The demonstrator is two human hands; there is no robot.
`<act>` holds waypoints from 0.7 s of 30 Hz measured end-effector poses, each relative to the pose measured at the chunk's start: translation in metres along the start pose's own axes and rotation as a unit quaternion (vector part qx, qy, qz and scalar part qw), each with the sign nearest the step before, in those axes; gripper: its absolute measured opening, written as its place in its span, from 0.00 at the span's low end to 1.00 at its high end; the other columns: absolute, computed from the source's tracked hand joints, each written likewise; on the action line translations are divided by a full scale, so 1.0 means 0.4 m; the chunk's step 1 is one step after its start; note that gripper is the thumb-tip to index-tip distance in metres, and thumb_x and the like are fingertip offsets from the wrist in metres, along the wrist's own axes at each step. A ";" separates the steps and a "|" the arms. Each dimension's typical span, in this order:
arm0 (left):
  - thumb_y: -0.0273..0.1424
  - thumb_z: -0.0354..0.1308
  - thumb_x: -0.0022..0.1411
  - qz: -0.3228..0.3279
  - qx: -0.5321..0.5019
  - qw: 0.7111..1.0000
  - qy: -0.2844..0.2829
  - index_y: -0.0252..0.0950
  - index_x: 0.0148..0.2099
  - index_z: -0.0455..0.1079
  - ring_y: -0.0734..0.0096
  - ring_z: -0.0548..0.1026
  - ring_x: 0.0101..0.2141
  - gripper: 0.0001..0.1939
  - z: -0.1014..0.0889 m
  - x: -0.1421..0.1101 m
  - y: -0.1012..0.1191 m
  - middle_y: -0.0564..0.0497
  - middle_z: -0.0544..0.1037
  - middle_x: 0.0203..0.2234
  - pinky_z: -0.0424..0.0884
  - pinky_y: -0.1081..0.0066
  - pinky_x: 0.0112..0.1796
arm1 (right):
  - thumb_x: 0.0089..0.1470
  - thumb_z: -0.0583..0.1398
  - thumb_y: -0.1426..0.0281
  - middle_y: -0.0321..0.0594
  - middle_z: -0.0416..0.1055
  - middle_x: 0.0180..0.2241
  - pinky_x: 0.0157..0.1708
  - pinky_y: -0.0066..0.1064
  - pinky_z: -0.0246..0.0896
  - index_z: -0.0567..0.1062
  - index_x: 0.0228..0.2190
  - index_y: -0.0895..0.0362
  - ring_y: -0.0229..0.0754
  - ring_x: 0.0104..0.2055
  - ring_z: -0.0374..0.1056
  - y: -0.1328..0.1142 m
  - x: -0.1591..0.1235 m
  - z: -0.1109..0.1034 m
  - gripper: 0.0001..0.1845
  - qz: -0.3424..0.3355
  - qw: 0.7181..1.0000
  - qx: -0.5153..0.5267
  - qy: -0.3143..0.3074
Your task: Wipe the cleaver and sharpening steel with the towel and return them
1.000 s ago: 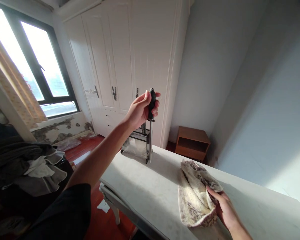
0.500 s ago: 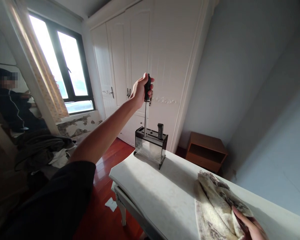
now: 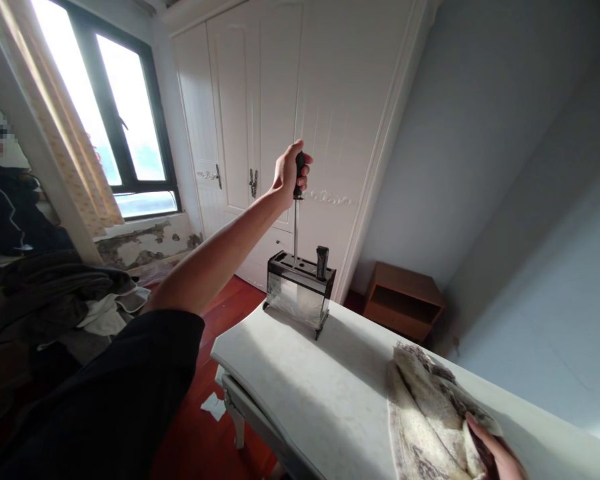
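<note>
My left hand (image 3: 289, 171) is closed round the black handle of a honing steel (image 3: 297, 220) and holds it upright. Its rod tip points down at the top slots of a clear knife block (image 3: 299, 294) standing at the far end of the white table (image 3: 300, 393). One black-handled tool (image 3: 322, 262) stands in the block. My right hand (image 3: 495, 455), at the bottom right, grips a patterned cream towel (image 3: 425, 413) that lies crumpled on the table; only part of this hand shows.
White wardrobe doors (image 3: 280, 120) rise behind the block. A low wooden bedside cabinet (image 3: 403, 300) stands by the wall. Left of the table lie piled clothes (image 3: 65, 300) on a red wood floor, under a window (image 3: 115, 127). A person (image 3: 5, 200) sits at the far left.
The steel went from beside the block on the table to above its top slots, then shifted slightly right and down. The view swung left, and my right hand slid toward the frame's bottom corner.
</note>
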State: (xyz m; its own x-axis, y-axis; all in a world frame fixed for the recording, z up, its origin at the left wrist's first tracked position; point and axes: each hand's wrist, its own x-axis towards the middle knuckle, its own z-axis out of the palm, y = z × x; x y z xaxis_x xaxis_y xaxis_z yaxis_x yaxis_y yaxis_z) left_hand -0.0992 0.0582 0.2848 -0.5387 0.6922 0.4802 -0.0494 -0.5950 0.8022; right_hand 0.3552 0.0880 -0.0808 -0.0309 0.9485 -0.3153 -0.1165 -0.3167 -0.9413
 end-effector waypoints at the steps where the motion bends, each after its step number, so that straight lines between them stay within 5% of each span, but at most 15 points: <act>1: 0.47 0.49 0.66 -0.001 0.000 1.000 0.001 0.35 0.26 0.61 0.84 0.51 0.11 0.23 0.000 0.004 -0.006 0.60 0.58 0.12 0.48 0.77 0.16 | 0.27 0.72 0.55 0.47 0.80 0.33 0.36 0.47 0.75 0.79 0.26 0.56 0.62 0.39 0.76 0.003 0.004 -0.002 0.23 0.015 1.000 0.010 0.008; 4: 0.45 0.49 0.67 -0.004 0.001 1.000 0.006 0.35 0.25 0.61 0.84 0.51 0.11 0.23 0.001 0.011 -0.022 0.59 0.58 0.12 0.47 0.76 0.16 | 0.24 0.73 0.56 0.45 0.80 0.34 0.35 0.45 0.76 0.79 0.26 0.54 0.60 0.40 0.76 0.007 0.008 -0.005 0.23 0.065 0.997 0.046 0.021; 21: 0.44 0.52 0.63 0.002 -0.006 0.999 0.043 0.37 0.21 0.62 0.81 0.51 0.12 0.22 0.010 0.034 -0.071 0.57 0.60 0.11 0.47 0.70 0.18 | 0.22 0.73 0.58 0.39 0.78 0.28 0.25 0.37 0.73 0.80 0.36 0.54 0.54 0.31 0.76 -0.007 -0.017 0.007 0.32 0.044 0.998 0.028 0.032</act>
State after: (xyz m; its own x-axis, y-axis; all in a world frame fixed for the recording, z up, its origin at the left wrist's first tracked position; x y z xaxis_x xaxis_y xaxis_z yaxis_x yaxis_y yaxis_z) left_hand -0.1018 0.0861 0.2698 -0.6095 0.6520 0.4510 -0.0562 -0.6030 0.7957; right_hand 0.3528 0.0823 -0.0757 0.0192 0.9140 -0.4052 -0.1713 -0.3963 -0.9020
